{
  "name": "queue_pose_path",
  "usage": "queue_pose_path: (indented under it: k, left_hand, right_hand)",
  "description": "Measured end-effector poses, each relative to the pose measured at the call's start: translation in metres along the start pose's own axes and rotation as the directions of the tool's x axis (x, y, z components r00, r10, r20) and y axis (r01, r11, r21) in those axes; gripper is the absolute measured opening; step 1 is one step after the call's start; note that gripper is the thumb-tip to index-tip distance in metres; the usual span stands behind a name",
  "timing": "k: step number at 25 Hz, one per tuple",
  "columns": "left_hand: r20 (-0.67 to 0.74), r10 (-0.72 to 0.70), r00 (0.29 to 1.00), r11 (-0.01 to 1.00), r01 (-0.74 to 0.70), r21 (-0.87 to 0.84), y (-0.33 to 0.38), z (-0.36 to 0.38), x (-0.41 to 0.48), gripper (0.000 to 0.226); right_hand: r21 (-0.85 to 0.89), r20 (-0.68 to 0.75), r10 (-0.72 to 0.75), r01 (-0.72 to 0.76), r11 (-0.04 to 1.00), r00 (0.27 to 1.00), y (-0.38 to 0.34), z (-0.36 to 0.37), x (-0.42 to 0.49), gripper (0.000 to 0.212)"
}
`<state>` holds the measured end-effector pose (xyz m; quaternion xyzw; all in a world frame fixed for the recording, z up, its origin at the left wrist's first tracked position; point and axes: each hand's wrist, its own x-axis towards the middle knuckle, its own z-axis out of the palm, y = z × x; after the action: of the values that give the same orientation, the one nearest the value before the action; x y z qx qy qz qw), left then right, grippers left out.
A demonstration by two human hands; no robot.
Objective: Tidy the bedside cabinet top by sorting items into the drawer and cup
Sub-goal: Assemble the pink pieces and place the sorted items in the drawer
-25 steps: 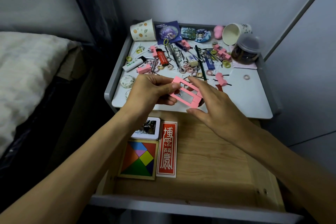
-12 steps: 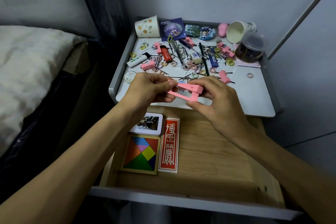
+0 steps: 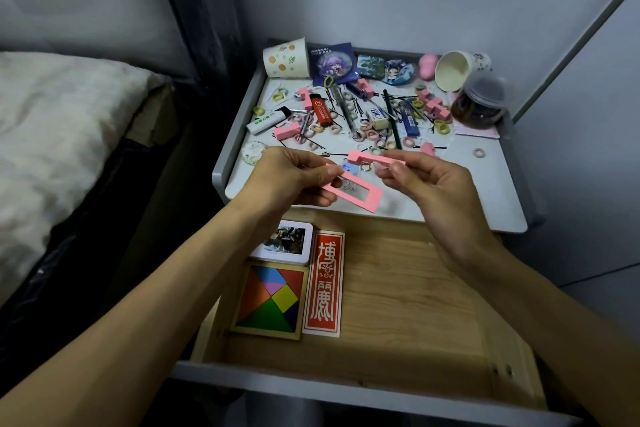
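My left hand (image 3: 294, 180) pinches a flat pink rectangular frame (image 3: 367, 196) above the cabinet's front edge. My right hand (image 3: 429, 184) pinches a second pink piece (image 3: 370, 159), a bar held just above the frame and apart from it. Below both hands the wooden drawer (image 3: 415, 305) stands pulled out. It holds a tangram box (image 3: 272, 300), a red card (image 3: 323, 282) and a white tin (image 3: 284, 243). A dotted paper cup (image 3: 287, 57) stands upright at the cabinet top's back left. Another paper cup (image 3: 457, 68) lies tipped at the back right.
The cabinet top (image 3: 485, 191) is littered with lighters, pink blocks, small hair rings, hairpins, a pencil and badges. A clear jar (image 3: 481, 104) of hair ties sits at the right. A bed (image 3: 52, 135) lies to the left, walls behind and right.
The pink item was held as one between both hands; now it is in two parts, the frame in my left hand and the bar in my right, drawn slightly apart.
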<state>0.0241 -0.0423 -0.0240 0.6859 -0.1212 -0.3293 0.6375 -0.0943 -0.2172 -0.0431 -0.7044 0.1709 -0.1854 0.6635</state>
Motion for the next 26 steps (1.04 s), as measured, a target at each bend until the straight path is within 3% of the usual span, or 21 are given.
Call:
queue_pose_path:
  k: [8,14,17,19,22,26]
  left_hand:
    - [0.011,-0.024,1.0,0.998,0.024,-0.058,0.003,0.0,-0.002,0.011]
    - [-0.001,0.003,1.0,1.0,-0.003,-0.031,0.004,-0.002,-0.003,0.014]
    - [-0.007,0.006,1.0,1.0,-0.006,-0.026,0.004,-0.003,-0.002,0.012]
    - [-0.01,0.0,1.0,1.0,0.0,-0.021,0.004,-0.003,-0.002,0.012]
    - [-0.007,-0.01,1.0,1.0,0.009,-0.024,0.003,-0.003,-0.002,0.013]
    - [-0.006,-0.007,1.0,1.0,0.006,-0.017,0.004,-0.004,-0.002,0.012]
  right_hand:
    - [0.094,0.128,0.025,-0.038,0.995,0.992,0.001,0.006,-0.003,0.026]
    - [-0.169,0.15,-0.117,0.142,0.975,0.982,-0.005,0.008,-0.009,0.04]
    - [-0.517,0.204,-0.249,0.321,0.794,0.947,-0.007,0.009,-0.012,0.061]
    - [-0.645,0.237,-0.335,0.405,0.648,0.912,-0.008,0.01,-0.014,0.066]
    - [-0.737,0.264,-0.413,0.458,0.497,0.872,-0.008,0.011,-0.017,0.063]
    - [-0.768,0.259,-0.436,0.458,0.449,0.862,-0.007,0.014,-0.018,0.059]
